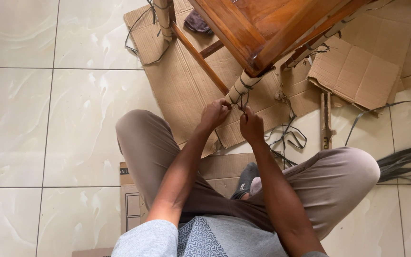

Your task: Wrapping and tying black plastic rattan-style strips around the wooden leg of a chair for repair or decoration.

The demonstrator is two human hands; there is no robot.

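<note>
Two hands meet at the foot of one wrapped furniture leg (241, 87), and the person sits cross-legged on the tiled floor (34, 119) facing it. The left hand (214, 114) lies to the left of the leg's lower end, fingers curled together and pinching a dark strap (241, 101) that crosses the wrapping. The right hand (250, 124) sits just right of it and slightly nearer the body, fingers also closed on the same strap; whether the thumb presses the strap cannot be told. The leg lies directly ahead of both hands, its long axis running up and to the right, away from the person, into the brown wooden frame (267, 24) tipped above. Both hands are about equally near, the left touching closer to the wrapping. Flattened cardboard (181, 81) lies under the furniture. To the right, loose cut straps (286, 135) trail across the floor, and a folded cardboard piece (355, 74) lies well apart. No container is in view.
</note>
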